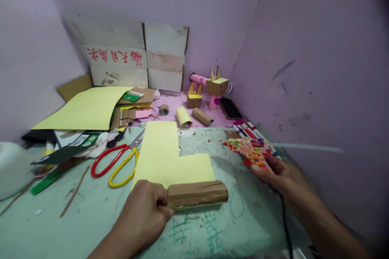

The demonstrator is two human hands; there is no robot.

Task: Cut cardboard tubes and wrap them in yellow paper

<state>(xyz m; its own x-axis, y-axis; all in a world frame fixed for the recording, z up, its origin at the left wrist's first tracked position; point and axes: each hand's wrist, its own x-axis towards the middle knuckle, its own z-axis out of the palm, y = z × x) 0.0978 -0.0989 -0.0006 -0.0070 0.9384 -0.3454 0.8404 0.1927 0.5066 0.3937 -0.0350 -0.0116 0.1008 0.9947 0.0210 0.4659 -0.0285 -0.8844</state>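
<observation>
My left hand (148, 206) is closed on the left end of a brown cardboard tube (197, 195). The tube lies across the near edge of an L-shaped sheet of yellow paper (161, 149). At the right, my right hand (276, 174) grips a flower-patterned hot glue gun (251, 151). Its tip points left, a black cord (285, 226) hangs below, and a clear glue stick (310, 147) sticks out behind. The gun is held apart from the tube. Red-and-yellow scissors (121, 164) lie open left of the paper.
Several markers (252, 131) and a phone (230, 108) lie at the right. Cardboard animal figures (194, 99), a short brown tube (202, 116) and a yellow roll (184, 117) stand at the back. Paper scraps (69, 149) and a large yellow sheet (82, 107) pile up at left.
</observation>
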